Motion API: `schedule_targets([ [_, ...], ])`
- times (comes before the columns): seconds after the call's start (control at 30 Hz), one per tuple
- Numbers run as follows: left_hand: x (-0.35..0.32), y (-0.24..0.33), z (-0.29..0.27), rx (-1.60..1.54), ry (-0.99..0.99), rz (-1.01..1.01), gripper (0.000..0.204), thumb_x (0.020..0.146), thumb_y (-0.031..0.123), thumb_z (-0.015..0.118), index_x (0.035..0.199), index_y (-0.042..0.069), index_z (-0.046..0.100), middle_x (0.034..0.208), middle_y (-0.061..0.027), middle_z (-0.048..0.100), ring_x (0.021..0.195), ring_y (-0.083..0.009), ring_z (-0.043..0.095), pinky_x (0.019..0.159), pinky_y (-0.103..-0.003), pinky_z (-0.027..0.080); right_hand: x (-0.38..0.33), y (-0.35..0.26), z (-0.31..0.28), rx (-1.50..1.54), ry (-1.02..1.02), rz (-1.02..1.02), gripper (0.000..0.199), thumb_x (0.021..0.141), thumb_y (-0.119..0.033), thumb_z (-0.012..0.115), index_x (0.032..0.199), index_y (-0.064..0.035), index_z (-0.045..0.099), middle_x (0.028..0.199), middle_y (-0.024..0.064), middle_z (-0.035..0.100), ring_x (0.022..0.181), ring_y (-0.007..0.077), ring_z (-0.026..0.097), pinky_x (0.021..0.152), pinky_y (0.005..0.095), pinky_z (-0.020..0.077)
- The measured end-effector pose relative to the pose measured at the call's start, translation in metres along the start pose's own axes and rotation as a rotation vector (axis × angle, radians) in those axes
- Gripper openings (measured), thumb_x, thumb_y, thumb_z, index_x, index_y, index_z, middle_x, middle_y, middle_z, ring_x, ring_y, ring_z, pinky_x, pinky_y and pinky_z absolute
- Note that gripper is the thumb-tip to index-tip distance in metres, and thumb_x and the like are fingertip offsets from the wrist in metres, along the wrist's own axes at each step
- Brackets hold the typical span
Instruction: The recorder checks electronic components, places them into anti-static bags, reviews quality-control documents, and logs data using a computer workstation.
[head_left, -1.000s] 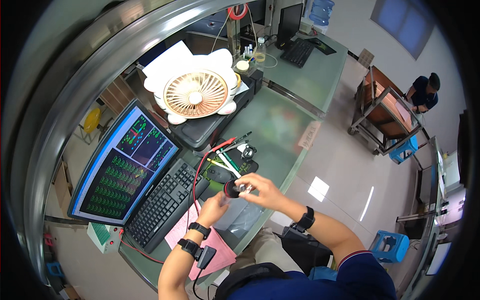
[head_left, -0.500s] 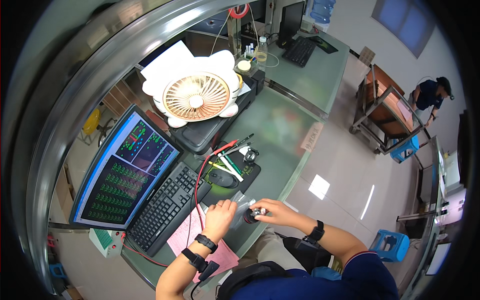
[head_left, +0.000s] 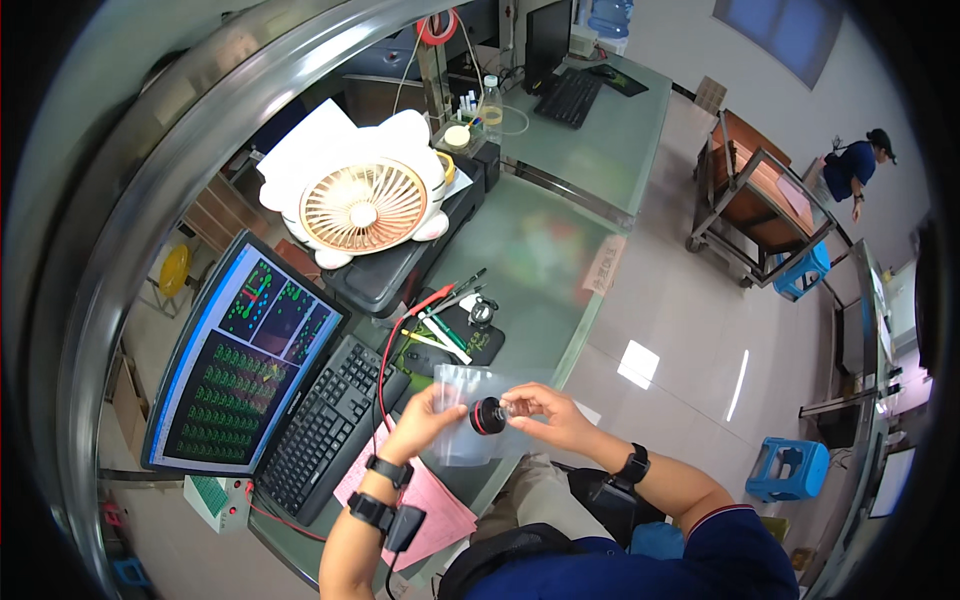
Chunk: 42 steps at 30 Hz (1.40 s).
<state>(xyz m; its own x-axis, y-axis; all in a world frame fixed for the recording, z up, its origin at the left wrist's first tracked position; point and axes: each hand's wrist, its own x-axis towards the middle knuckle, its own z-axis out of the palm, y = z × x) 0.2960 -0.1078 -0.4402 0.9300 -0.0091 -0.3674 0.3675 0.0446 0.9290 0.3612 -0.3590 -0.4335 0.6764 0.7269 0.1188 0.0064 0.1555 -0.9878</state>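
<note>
A clear plastic bag (head_left: 463, 446) is spread out flat above the front edge of the desk. My left hand (head_left: 425, 420) pinches its left side, thumb reaching over the front. In my right hand (head_left: 556, 416) is a small black round piece with a red ring (head_left: 488, 416), gripped by its metallic end. The round end lies against or just over the bag; whether it is inside I cannot tell. Pink printed sheets (head_left: 428, 515) lie below my left wrist. Beyond the bag is a dark mouse pad with pens (head_left: 445, 338) on it.
Left of my hands stand a keyboard (head_left: 318, 440) and a lit monitor (head_left: 243, 360). A white fan (head_left: 363, 205) rests on a black machine (head_left: 395, 270). A red cable (head_left: 386, 350) crosses the desk. Across the floor, a person (head_left: 850, 170) stands by a cart (head_left: 760, 205); blue stools (head_left: 788, 468) are nearby.
The bag, bunched up before, is now spread out between my hands. The black round piece has turned so its red ring shows, and sits over the bag. The whole view has shifted slightly.
</note>
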Motion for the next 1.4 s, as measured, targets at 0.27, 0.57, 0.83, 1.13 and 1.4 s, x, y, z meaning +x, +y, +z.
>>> schedule_targets([
  [0.27, 0.031, -0.087, -0.065, 0.647, 0.073, 0.17, 0.071, 0.081, 0.011, 0.072, 0.144, 0.012, 0.039, 0.123, -0.0226, 0.062, 0.112, -0.0384, 0.062, 0.093, -0.041, 0.049, 0.035, 0.064, 0.034, -0.568, -0.145, 0.035, 0.035, 0.091, -0.02, 0.068, 0.123, -0.0109, 0.061, 0.115, 0.0091, 0.06, 0.092, 0.0219, 0.063, 0.081, 0.0323, 0.0522],
  [0.57, -0.004, -0.033, -0.044, 1.046, 0.557, 0.413, 0.051, 0.08, 0.007, 0.07, 0.126, 0.005, 0.049, 0.107, -0.0123, 0.062, 0.097, -0.0318, 0.06, 0.084, -0.041, 0.049, 0.059, 0.087, 0.062, -0.766, -0.242, -0.057, 0.04, 0.089, -0.027, 0.066, 0.125, -0.0142, 0.055, 0.118, 0.0091, 0.058, 0.095, 0.031, 0.065, 0.079, 0.0421, 0.054],
  [0.83, -0.22, -0.099, -0.047, 0.283, 0.26, -0.197, 0.022, 0.097, 0.022, 0.06, 0.091, 0.002, 0.066, 0.082, 0.0012, 0.065, 0.075, -0.0068, 0.056, 0.069, -0.024, 0.047, 0.024, 0.028, 0.006, -0.716, -0.016, 0.149, 0.039, 0.096, -0.029, 0.059, 0.13, -0.0115, 0.055, 0.119, 0.0137, 0.059, 0.089, 0.0264, 0.065, 0.078, 0.0355, 0.0524],
  [1.13, -0.455, -0.366, 0.097, -0.291, 0.181, -0.845, 0.04, 0.094, 0.042, 0.059, 0.116, 0.008, 0.063, 0.106, -0.0067, 0.07, 0.097, -0.0176, 0.064, 0.078, -0.035, 0.05, -0.195, 0.15, -0.208, -0.551, -0.037, 1.147, 0.046, 0.089, -0.048, 0.064, 0.101, -0.0036, 0.065, 0.088, 0.0058, 0.066, 0.08, 0.0157, 0.061, 0.064, 0.0366, 0.051],
  [1.4, -0.481, -0.53, 0.317, -0.171, 0.411, -1.147, 0.074, 0.089, 0.051, 0.059, 0.15, 0.016, 0.035, 0.144, -0.0189, 0.048, 0.13, -0.0363, 0.048, 0.108, -0.043, 0.04, -0.232, 0.163, -0.215, -0.704, -0.391, 1.808, 0.097, 0.08, -0.07, 0.062, 0.145, -0.0019, 0.039, 0.151, 0.0188, 0.038, 0.135, 0.0291, 0.042, 0.109, 0.0431, 0.0356],
])
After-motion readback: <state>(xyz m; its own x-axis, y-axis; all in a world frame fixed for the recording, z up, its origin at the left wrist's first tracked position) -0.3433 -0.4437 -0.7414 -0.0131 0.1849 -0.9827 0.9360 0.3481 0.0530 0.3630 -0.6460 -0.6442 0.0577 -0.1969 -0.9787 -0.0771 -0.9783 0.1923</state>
